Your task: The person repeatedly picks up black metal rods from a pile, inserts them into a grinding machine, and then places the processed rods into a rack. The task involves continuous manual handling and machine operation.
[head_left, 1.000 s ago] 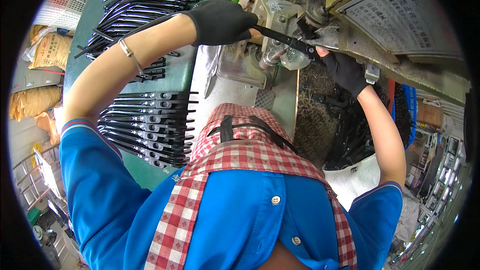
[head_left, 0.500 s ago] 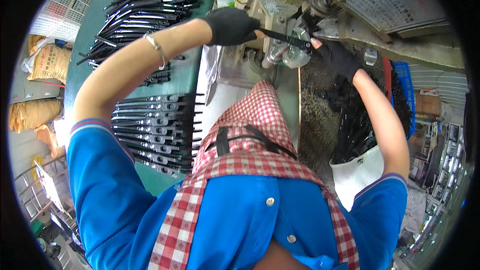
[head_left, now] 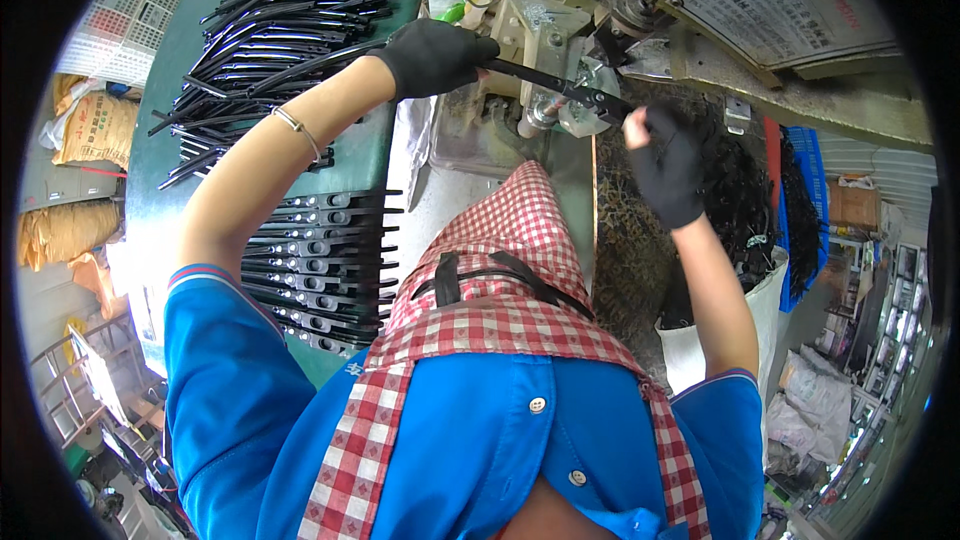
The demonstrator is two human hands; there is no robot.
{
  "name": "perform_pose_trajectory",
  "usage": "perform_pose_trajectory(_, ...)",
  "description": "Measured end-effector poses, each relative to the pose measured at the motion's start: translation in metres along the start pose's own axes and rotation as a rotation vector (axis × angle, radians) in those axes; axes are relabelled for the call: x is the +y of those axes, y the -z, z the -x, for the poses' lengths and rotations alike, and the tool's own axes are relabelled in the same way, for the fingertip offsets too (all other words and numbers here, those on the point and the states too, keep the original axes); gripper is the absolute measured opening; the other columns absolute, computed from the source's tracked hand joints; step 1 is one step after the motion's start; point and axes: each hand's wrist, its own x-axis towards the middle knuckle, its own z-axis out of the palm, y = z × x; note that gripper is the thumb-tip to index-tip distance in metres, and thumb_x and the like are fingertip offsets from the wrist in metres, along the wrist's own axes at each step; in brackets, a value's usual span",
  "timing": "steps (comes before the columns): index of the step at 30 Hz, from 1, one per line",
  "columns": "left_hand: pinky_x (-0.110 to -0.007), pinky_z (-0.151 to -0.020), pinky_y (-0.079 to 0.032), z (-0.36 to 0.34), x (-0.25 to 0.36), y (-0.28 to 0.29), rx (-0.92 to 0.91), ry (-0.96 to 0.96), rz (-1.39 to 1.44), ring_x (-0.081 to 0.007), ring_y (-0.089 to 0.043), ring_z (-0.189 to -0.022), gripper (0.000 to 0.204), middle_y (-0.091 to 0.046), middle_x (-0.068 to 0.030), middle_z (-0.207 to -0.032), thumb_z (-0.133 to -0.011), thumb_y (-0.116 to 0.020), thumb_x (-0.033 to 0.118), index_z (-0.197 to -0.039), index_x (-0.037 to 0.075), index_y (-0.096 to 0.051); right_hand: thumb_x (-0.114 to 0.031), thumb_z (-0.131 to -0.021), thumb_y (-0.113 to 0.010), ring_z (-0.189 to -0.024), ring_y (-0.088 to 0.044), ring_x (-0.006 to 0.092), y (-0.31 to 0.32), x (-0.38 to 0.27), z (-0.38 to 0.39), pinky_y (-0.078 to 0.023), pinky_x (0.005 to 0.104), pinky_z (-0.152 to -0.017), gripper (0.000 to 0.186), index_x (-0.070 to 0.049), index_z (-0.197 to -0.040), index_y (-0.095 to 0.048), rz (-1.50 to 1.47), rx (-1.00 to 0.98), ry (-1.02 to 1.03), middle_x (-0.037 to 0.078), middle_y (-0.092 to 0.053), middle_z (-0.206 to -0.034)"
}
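A long black wiper arm [head_left: 545,77] slants across in front of the machine's clamp block [head_left: 548,105]. My left hand [head_left: 437,58], in a black fingerless glove, is closed around its left part. At the wider, jointed right end, my right hand [head_left: 668,160], gloved alike, has curled fingers with bare tips against the arm; its grip is partly hidden. On the green table to the left lies a heap of black wiper arms [head_left: 290,30]. Nearer me, several more arms [head_left: 318,265] lie in a row, their holed heads toward the right.
The machine's yellow-green frame with a white plate [head_left: 770,15] stands at the far right. A worn bench [head_left: 635,220] is beside my right arm, with black parts and a white sack [head_left: 690,355]. A blue crate [head_left: 805,200] stands farther right. A red-and-white checked apron hangs before me.
My right hand has come down toward me, and the wiper arm's right end has dipped with it. My left hand has shifted slightly left.
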Motion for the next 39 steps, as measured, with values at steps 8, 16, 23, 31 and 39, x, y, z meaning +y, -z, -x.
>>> perform_pose_trajectory(8, -0.044, -0.063, -0.05, 0.0, -0.001, 0.008, -0.029, -0.007, 0.047, -0.0341, -0.064, -0.07, 0.025, -0.063, -0.0135, -0.076, -0.085, -0.062, 0.032, -0.099, 0.011, -0.059, -0.012, -0.085, -0.064, -0.072, -0.058, 0.0114, -0.068, 0.074, 0.04, -0.046, 0.0288, -0.067, 0.013, -0.001, -0.092, -0.063, -0.37, -0.358, -0.277, 0.005, -0.062, -0.079)
perform_pose_trajectory(16, -0.045, -0.071, -0.05, -0.005, 0.026, 0.018, -0.012, 0.012, 0.139, -0.0374, -0.064, -0.08, 0.038, -0.065, -0.0165, -0.086, -0.088, -0.058, 0.033, -0.12, 0.013, -0.054, -0.043, -0.086, -0.054, -0.094, -0.063, 0.0365, -0.128, 0.138, 0.009, -0.05, 0.0455, -0.078, 0.038, -0.016, -0.11, -0.065, 0.446, -0.368, -0.458, 0.017, -0.067, -0.1)
perform_pose_trajectory(23, -0.044, -0.068, -0.049, 0.062, 0.034, 0.041, -0.034, 0.122, 0.279, -0.0347, -0.063, -0.079, 0.026, -0.063, -0.0147, -0.083, -0.087, -0.059, 0.024, -0.112, 0.015, -0.057, -0.032, -0.087, -0.053, -0.096, -0.063, 0.0343, -0.155, 0.155, -0.002, -0.05, 0.0437, -0.081, 0.027, -0.014, -0.104, -0.063, 0.588, -0.492, -0.291, 0.017, -0.066, -0.102)
perform_pose_trajectory(31, -0.043, -0.077, -0.048, 0.308, -0.004, -0.036, -0.181, 0.585, 0.093, -0.0307, -0.06, -0.091, 0.025, -0.063, -0.0077, -0.092, -0.08, -0.06, 0.016, -0.104, 0.017, -0.064, -0.036, -0.083, -0.056, -0.089, -0.062, 0.0405, -0.15, 0.174, -0.001, -0.05, 0.0442, -0.072, 0.033, -0.007, -0.092, -0.068, 0.296, -0.294, -0.481, 0.021, -0.066, -0.091)
perform_pose_trajectory(39, -0.042, -0.097, -0.04, 0.369, 0.017, -0.089, 0.218, 1.012, 0.153, -0.0308, -0.054, -0.109, 0.027, -0.062, -0.0091, -0.112, -0.087, -0.057, 0.026, -0.108, 0.013, -0.065, -0.01, -0.091, -0.059, -0.077, -0.053, 0.0103, -0.064, 0.073, -0.034, -0.048, 0.0263, -0.068, 0.008, -0.004, -0.096, -0.059, -1.268, -0.072, -0.612, 0.004, -0.058, -0.088)
